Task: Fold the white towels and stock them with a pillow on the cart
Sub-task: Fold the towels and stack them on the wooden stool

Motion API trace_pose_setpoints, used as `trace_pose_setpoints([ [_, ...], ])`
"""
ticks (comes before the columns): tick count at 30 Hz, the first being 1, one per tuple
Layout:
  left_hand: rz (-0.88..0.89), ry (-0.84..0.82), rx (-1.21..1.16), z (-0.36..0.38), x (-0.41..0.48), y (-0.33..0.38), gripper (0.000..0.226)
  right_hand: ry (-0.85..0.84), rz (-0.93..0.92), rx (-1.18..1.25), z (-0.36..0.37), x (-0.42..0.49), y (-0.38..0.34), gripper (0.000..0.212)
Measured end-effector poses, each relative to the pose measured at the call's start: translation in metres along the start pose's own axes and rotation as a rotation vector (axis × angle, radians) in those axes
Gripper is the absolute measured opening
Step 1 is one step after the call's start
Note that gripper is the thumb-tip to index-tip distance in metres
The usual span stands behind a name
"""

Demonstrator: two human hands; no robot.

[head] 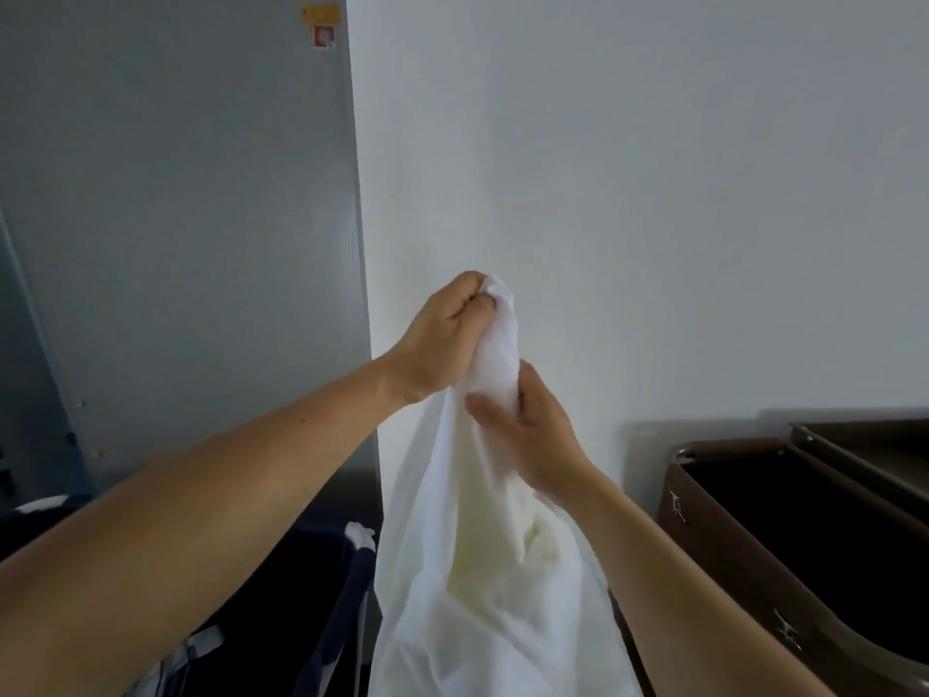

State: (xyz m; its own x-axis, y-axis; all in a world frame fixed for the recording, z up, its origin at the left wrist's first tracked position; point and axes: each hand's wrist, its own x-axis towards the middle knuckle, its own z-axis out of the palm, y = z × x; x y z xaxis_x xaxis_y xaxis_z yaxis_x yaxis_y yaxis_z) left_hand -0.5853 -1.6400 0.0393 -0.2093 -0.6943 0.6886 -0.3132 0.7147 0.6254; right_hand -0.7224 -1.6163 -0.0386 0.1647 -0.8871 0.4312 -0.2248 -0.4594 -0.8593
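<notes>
the left hand (442,334) has its fingers curled tight on the top of one white towel (482,520), and the right hand (528,425) grips it just below.

Towel (482,520) hanging between both hands (left hand (442,339) above right hand (528,425)), bin (754,520) to its right.

The towel (482,545) is plain white, with a faint cream-yellow tinge in its inner folds. The wall (653,193) behind is white; the door (176,218) beside it is pale grey-blue, carrying a yellow label (320,13) and a red-and-white sticker (323,37). The bin (729,535) is brown with a black inside. A navy bag (281,596) has a white trim.
</notes>
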Motion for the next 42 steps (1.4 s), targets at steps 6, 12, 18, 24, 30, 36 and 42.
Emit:
trace_pose_setpoints([
  [6, -0.021, 0.355, 0.113, -0.029, 0.038, -0.003, 0.019, 0.013, 0.292, -0.265, 0.001, -0.024, 0.063, 0.040],
  [12, -0.031, 0.630, 0.081, -0.044, 0.087, 0.016, 0.023, -0.026, 0.428, -0.836, -0.007, -0.060, 0.137, 0.074],
  [18, -0.008, 0.841, 0.046, -0.065, 0.118, 0.062, 0.021, 0.137, 0.730, -0.684, -0.043, -0.045, 0.157, 0.046],
  [24, -0.180, 0.678, -0.032, -0.039, 0.100, 0.049, 0.024, 0.539, 0.591, -0.244, -0.047, -0.032, 0.140, 0.024],
  [30, -0.291, 0.228, -0.194, -0.009, 0.054, 0.010, 0.020, -0.147, 0.620, -0.583, -0.039, -0.036, 0.133, 0.021],
  [36, -0.354, -0.215, -0.384, 0.014, -0.002, 0.016, 0.030, 0.188, -0.025, 0.169, -0.033, -0.014, 0.038, 0.029],
  [42, -0.253, -0.030, -0.025, -0.007, -0.009, -0.016, 0.022, -0.011, 0.145, 0.138, -0.030, -0.034, 0.040, 0.013],
])
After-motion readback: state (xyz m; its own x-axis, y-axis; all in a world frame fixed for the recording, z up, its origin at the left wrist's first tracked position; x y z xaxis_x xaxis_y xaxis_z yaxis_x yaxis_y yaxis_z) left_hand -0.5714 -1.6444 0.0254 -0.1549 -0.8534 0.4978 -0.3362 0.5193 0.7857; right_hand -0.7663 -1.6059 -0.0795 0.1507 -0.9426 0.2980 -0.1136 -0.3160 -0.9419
